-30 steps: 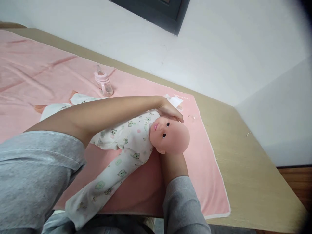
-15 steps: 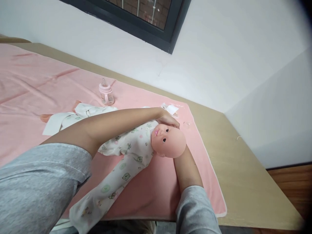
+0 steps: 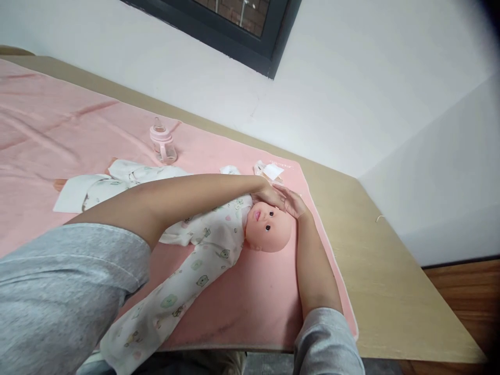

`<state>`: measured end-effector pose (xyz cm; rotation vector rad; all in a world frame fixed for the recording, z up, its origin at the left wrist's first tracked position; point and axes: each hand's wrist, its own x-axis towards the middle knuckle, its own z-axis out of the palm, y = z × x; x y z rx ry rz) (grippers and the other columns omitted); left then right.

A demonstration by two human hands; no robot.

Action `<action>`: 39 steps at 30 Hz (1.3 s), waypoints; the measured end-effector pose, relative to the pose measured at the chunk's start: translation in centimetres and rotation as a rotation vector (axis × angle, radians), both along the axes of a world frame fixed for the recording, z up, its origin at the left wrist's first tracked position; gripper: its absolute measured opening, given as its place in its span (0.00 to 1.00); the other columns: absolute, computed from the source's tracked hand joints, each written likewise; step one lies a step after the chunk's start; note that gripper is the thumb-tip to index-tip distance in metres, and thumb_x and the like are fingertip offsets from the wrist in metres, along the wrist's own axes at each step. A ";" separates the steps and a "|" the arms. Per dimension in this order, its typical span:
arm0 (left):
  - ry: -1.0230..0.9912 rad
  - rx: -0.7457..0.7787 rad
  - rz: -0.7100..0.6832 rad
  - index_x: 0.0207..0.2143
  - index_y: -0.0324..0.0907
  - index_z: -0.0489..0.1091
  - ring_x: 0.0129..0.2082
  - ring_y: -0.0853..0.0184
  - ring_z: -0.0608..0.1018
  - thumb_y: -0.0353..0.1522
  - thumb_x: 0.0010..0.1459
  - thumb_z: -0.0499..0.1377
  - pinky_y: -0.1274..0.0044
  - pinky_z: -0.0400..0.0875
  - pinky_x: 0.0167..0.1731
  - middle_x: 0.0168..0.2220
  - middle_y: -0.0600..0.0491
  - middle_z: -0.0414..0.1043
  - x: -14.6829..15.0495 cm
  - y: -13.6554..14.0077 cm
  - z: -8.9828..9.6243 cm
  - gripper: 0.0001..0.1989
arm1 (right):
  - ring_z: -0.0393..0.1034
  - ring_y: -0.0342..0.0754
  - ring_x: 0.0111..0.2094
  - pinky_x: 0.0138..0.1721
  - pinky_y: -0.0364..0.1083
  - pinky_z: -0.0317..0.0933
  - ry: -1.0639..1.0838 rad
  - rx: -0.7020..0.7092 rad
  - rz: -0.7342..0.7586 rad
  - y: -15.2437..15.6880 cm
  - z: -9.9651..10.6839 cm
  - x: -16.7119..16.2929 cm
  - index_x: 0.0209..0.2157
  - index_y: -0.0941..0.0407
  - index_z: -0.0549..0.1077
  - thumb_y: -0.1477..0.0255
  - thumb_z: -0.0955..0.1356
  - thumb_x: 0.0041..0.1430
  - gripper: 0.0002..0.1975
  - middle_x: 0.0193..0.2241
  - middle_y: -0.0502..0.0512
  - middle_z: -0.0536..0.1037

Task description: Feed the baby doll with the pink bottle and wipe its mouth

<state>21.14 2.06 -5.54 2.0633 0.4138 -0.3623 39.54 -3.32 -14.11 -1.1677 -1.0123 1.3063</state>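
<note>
A baby doll (image 3: 269,234) in a white print sleepsuit (image 3: 213,237) lies on its back on a pink blanket (image 3: 253,307). One long sleeve stretches towards the near edge. My left arm crosses over the doll's body, and my left hand (image 3: 269,194) is at the far side of its head, fingers together and bent; what they hold, if anything, is hidden. Reaching around the top of the head, my right hand (image 3: 295,202) has its fingers stretched out, touching or overlapping my left fingers beside the head.
A baby bottle (image 3: 166,148) with a pink collar stands on the blanket beyond the doll's legs. A small packet with a white paper piece (image 3: 272,172) lies just past my hands. The wooden table (image 3: 375,281) shows at the right; a wall and window frame (image 3: 234,44) rise behind.
My right hand has come out from behind the doll's head to its far side, meeting my left hand. The doll's head now shows clear of my right forearm. The view has shifted slightly.
</note>
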 end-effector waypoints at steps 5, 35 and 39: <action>0.164 0.103 0.005 0.46 0.37 0.74 0.40 0.54 0.80 0.53 0.53 0.58 0.68 0.76 0.41 0.41 0.40 0.78 0.2 2.0 2.0 0.30 | 0.74 0.51 0.50 0.59 0.53 0.65 0.026 0.039 -0.018 0.7 -0.2 -0.3 0.45 0.54 0.77 0.65 0.72 0.52 0.18 0.48 0.55 0.79; -0.422 0.627 0.545 0.51 0.45 0.73 0.49 0.58 0.77 0.48 0.64 0.50 0.74 0.69 0.47 0.50 0.53 0.76 -15.4 -1.8 6.6 0.23 | 0.65 0.41 0.27 0.33 0.45 0.65 -0.451 0.117 -0.414 -0.3 7.0 -3.5 0.29 0.56 0.73 0.69 0.77 0.35 0.17 0.24 0.47 0.70; -0.426 0.591 0.538 0.51 0.45 0.73 0.50 0.58 0.77 0.47 0.64 0.51 0.74 0.68 0.48 0.50 0.54 0.76 -15.7 -1.7 6.3 0.22 | 0.63 0.40 0.28 0.37 0.45 0.63 -0.543 0.170 -0.391 -0.7 8.0 -4.5 0.33 0.56 0.74 0.71 0.74 0.38 0.16 0.27 0.47 0.71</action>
